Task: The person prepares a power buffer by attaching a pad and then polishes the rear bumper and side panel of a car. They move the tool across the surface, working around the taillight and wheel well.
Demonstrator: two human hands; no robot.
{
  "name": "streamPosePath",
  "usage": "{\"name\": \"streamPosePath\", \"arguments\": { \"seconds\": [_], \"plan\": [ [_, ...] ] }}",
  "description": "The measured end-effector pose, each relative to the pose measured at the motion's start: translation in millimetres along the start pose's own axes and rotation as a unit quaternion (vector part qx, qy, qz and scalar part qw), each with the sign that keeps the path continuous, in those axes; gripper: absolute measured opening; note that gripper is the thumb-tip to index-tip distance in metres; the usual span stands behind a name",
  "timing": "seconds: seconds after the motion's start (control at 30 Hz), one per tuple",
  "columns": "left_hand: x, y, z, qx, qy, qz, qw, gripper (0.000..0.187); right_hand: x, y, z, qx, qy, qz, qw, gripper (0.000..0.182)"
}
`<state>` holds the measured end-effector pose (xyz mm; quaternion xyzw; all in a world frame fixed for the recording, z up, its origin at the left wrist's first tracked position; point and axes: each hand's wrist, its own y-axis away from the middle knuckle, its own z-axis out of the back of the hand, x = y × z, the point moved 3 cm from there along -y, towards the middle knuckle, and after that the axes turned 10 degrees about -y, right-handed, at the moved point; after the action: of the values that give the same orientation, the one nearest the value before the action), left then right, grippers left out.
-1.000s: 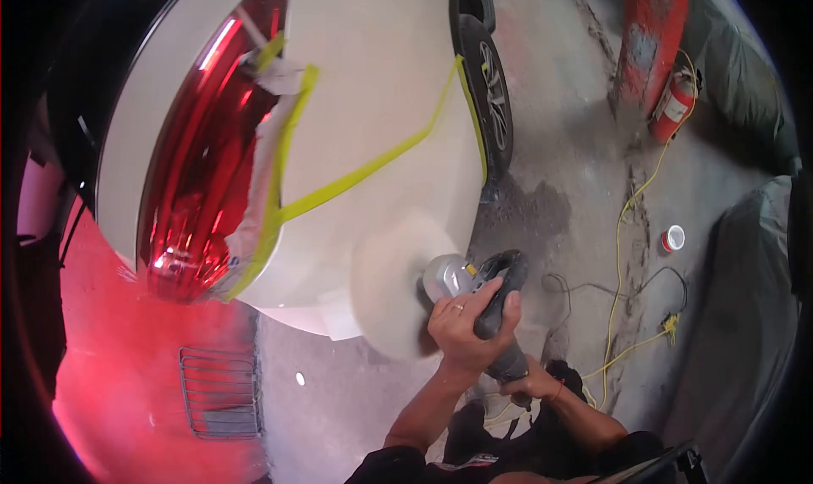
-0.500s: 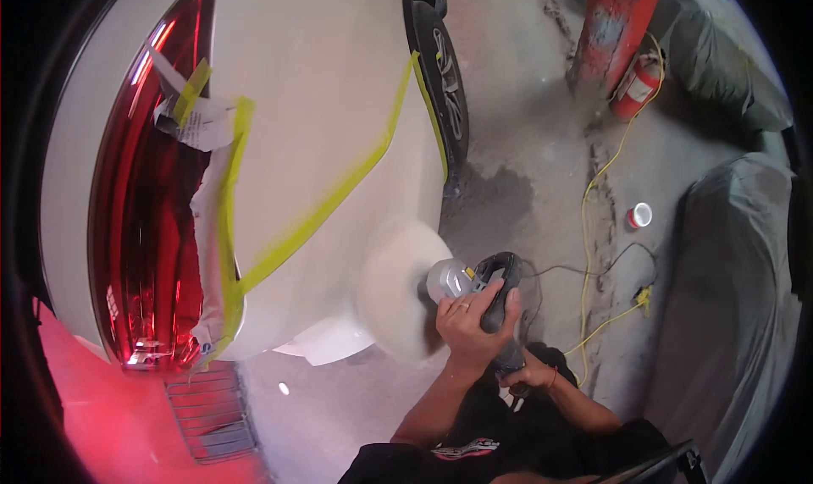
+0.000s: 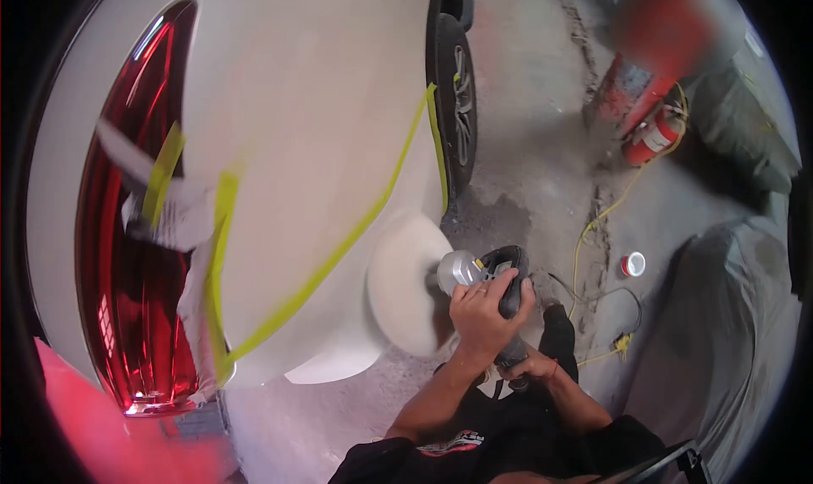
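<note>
A corded rotary polisher (image 3: 461, 272) with a wide cream-coloured pad (image 3: 406, 282) is held against the white car bumper (image 3: 318, 336). My left hand (image 3: 484, 319) is closed around its black front loop handle, near the silver head. Lower down, my right hand (image 3: 532, 365) grips the rear body of the same polisher; part of its fingers is hidden. Yellow masking tape (image 3: 339, 251) runs across the white panel above the pad. More tape and torn paper (image 3: 182, 213) partly cover the red tail light (image 3: 140, 315).
A wheel (image 3: 460, 111) stands beyond the bumper. On the floor are a red-and-white can (image 3: 633, 264), a yellow cord (image 3: 578, 255) and a fire extinguisher (image 3: 655, 137) by a red post (image 3: 635, 94). Grey covers (image 3: 703, 331) drape something at right.
My view has shifted, so the tail light and tape sit lower in it. The pad has moved slightly up along the bumper toward the wheel. Both hands keep their hold on the polisher.
</note>
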<state>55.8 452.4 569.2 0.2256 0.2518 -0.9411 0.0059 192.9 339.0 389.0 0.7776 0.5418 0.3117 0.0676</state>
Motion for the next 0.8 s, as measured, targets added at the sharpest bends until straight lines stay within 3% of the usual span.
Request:
{"name": "streamPosePath", "arguments": {
  "seconds": [0.1,0.3,0.57,0.73,0.8],
  "plan": [
    [-13.8,-27.0,-30.0,0.02,-0.03,0.042,0.998,0.018,35.4,-5.5,32.8,0.013,0.025,-0.019,0.999,0.047],
    [-30.1,-104.4,-99.1,0.068,-0.121,0.067,0.988,0.019,82.0,-23.4,71.3,0.076,-0.099,-0.081,0.989,0.039],
    [-35.2,-157.4,-138.0,0.11,-0.182,0.08,0.974,0.026,133.0,-39.8,85.3,0.185,-0.182,-0.148,0.954,0.037],
    [-44.6,-186.1,-147.5,0.131,-0.195,0.083,0.969,0.026,150.7,-46.8,87.7,0.154,-0.174,-0.151,0.961,0.039],
    [-44.2,-194.5,-149.6,0.136,-0.203,0.091,0.965,0.026,156.7,-52.7,91.3,0.183,-0.164,-0.132,0.96,0.04]
  ]
}}
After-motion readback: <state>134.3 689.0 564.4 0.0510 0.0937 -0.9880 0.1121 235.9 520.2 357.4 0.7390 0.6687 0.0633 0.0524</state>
